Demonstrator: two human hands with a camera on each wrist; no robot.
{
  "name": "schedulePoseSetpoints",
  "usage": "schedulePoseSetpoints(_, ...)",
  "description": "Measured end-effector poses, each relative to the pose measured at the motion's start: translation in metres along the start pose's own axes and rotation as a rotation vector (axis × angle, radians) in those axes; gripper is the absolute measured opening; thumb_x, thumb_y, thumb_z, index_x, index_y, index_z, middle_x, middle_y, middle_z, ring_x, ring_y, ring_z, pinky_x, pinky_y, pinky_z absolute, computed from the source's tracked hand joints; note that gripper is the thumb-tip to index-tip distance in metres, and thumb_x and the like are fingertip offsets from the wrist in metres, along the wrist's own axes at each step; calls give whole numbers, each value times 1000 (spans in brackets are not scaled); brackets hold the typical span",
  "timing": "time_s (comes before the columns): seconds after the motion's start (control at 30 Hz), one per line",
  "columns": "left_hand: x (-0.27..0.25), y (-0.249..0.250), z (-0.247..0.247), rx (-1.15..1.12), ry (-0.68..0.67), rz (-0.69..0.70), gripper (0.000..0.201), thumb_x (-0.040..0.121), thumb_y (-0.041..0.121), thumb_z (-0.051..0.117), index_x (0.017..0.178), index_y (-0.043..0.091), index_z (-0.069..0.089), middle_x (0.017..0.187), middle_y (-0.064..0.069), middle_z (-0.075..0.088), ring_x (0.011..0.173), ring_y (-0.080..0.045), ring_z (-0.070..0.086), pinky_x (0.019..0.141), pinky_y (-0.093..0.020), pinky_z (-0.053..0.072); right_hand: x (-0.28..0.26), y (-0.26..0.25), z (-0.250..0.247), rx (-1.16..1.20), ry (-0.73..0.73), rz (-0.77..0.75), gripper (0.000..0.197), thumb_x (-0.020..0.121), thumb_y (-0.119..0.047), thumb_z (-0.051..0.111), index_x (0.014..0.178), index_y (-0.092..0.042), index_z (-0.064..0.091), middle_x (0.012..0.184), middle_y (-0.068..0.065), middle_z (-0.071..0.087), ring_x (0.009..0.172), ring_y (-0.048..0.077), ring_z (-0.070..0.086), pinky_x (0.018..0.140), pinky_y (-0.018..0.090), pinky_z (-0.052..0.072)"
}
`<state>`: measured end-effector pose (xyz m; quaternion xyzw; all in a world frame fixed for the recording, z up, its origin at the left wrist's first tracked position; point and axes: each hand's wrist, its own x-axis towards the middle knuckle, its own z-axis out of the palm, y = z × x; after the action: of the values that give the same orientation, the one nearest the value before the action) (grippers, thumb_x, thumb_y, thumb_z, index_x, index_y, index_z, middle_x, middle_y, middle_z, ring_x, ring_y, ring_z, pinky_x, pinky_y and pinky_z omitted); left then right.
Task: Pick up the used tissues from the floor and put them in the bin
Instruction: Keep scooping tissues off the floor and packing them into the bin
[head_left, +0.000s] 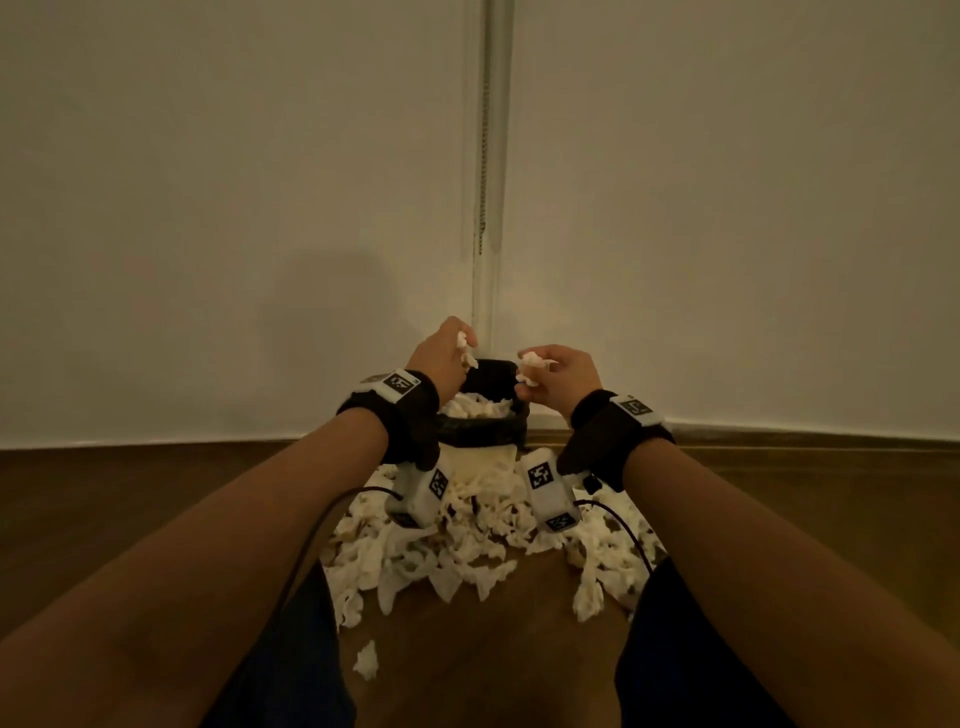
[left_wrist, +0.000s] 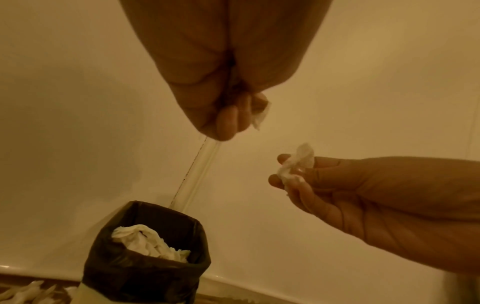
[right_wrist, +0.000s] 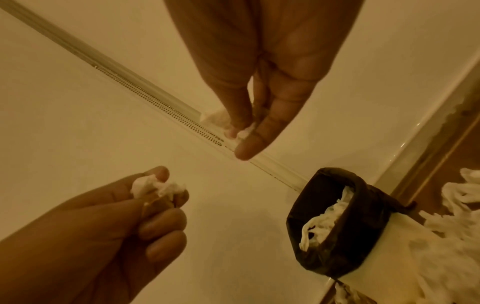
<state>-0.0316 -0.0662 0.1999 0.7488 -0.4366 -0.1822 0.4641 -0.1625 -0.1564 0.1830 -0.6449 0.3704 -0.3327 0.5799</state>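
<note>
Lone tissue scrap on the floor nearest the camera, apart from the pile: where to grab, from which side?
Pinch the lone scrap at its raised crumpled top, coming straight down from above. It lies on bare floor clear of the main pile, so nothing blocks a fingertip pinch; likely light enough for any hold.

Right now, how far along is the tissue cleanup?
Some is done: the bin already holds crumpled tissues. In hand: the left hand pinches a tissue wad and the right hand another wad, both raised above the bin. Left: a large tissue pile lies on the floor.
</note>
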Motion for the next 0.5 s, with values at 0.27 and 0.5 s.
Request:
schedulePoseSetpoints(0.27,60,-30,28,163,-37,-29,34,100,18,26,124,3,46,131,-19,42,117,-35,43,103,-40,35,58,21,-3,35,93,93,25,91,1,49,113,8,61,70,2,53,59,13,46,54,19,41)
schedulePoseSetpoints(0.5,100,-75,39,159,40,-173,40,91,0,41,130,7,46,138,-15,35,121,-34,43,97,-30,39,100,72,13,-236,112,107,27,93,-1,43,105,3,67,94,14,63,71,18,57,70,26,50)
